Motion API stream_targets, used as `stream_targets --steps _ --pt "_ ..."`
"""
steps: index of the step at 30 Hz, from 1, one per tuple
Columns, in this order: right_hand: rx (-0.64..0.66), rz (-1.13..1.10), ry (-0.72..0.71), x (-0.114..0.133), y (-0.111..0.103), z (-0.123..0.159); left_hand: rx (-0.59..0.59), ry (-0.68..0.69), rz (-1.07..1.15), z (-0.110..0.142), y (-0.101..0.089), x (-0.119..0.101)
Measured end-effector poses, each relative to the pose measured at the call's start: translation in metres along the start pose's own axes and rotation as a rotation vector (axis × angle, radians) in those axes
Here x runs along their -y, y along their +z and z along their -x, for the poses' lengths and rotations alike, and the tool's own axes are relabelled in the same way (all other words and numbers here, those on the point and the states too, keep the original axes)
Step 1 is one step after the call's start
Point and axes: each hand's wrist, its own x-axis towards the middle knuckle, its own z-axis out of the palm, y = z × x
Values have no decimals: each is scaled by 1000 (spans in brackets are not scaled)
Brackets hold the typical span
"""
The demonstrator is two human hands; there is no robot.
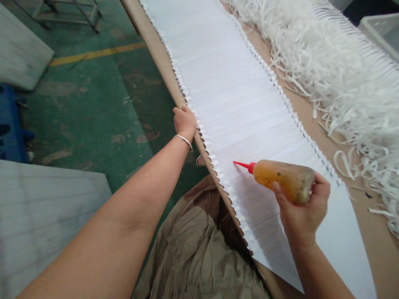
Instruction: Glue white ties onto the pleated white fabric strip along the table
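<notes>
A long row of overlapping white paper sheets (237, 95) lies fanned out along a brown table (157, 54). My right hand (304, 207) is closed round an amber glue bottle (285, 178) with a red nozzle, held on its side, the tip pointing left just above the sheets near their folded left edges. My left hand (184, 120), a thin bangle on its wrist, rests curled over the table's left edge, touching the edge of the sheets.
A heap of white paper strips (343, 79) covers the table's right side. A grey bin (382, 31) stands at the far right. Left of the table is green floor with a yellow line (93, 53), a blue crate (11, 124) and grey boards (40, 211). Khaki cloth (193, 249) lies below me.
</notes>
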Motion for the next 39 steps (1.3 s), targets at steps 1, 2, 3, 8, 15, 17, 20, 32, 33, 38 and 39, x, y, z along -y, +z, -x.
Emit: stream_targets --steps 1,2,3,8,15,17,20,32,33,38,39 --pt "-9 -22 -64 2 -3 -2 -1 0 -6 0 0 0" --pt "-22 -53 -134 3 -8 -6 -4 -1 -13 0 0 0" --pt "-38 -84 -204 3 -12 -12 -8 0 -20 0 0 1" --pt "-242 -290 -194 -20 -38 -75 -26 5 -33 -2 0 2" --pt "-269 -646 222 -81 -47 -186 -36 11 -24 -5 1 3" --pt "-298 -656 303 -90 -42 -201 -40 13 -28 -7 1 3" --pt "-317 -629 363 -94 -32 -210 -47 16 -39 -8 1 4" --pt "-301 -557 330 -97 -22 -210 -53 22 -45 -8 2 5" --pt "-288 -560 320 -96 -21 -208 -52 23 -44 -8 1 5" --pt "-212 -551 288 -90 -19 -191 -42 26 -38 -7 1 5" --pt "-200 -547 288 -89 -19 -187 -40 25 -37 -7 1 4"
